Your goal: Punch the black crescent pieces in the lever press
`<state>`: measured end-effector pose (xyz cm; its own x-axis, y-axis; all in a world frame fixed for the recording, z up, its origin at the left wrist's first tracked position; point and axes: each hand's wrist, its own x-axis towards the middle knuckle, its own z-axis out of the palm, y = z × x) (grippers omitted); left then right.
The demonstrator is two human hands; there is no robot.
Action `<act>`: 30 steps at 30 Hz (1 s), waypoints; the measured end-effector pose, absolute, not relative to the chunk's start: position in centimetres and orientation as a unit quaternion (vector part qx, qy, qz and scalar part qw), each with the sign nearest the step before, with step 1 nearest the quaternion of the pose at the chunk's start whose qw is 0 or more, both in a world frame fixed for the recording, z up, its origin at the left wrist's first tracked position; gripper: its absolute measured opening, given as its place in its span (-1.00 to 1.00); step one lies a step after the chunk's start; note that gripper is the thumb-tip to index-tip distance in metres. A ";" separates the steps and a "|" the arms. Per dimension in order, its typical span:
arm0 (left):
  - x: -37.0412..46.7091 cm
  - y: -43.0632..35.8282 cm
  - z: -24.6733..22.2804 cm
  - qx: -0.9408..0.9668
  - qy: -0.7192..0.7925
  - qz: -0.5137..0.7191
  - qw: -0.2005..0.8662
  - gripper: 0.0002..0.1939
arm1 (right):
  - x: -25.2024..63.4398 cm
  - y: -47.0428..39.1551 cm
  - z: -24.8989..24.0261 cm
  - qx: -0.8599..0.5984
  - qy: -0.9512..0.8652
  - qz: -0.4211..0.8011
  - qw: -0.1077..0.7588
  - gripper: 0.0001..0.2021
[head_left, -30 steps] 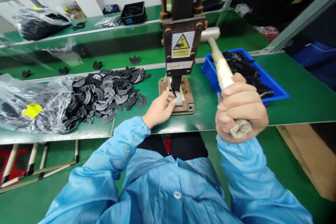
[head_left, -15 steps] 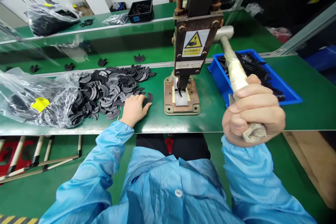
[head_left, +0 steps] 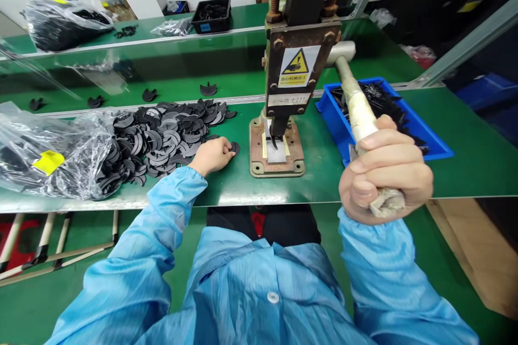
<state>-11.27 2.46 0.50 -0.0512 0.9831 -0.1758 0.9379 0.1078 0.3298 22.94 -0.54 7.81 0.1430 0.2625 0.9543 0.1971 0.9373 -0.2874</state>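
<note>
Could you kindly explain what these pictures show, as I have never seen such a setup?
This is seen from a head-worn camera, looking forward and down. The bare right hand is closed around the lever of a metal press on a green bench. The left hand seems to touch a dark curved piece; whether it holds it is hard to tell. To its left lie a pile of similar pieces and a clear plastic bag. A blue bin of dark parts sits right of the press.
</note>
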 end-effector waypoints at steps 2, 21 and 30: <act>-10.9 2.8 0.6 0.657 0.726 0.060 0.191 -0.77 | 23.0 -0.6 7.8 -0.179 -0.657 0.023 0.732 -0.57; -9.9 2.2 0.2 0.663 0.686 0.211 0.213 -0.66 | 23.2 -0.6 7.7 -0.172 -0.670 0.012 0.722 -0.63; -8.8 1.7 2.2 0.566 0.626 0.346 0.410 -0.71 | 23.1 -0.5 7.6 -0.159 -0.664 0.011 0.731 -0.64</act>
<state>-8.82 1.75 2.20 -0.0242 0.9923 -0.1214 0.4248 0.1201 0.8973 23.13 -0.45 7.62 0.1183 0.2271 0.9667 0.1956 0.9491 -0.2469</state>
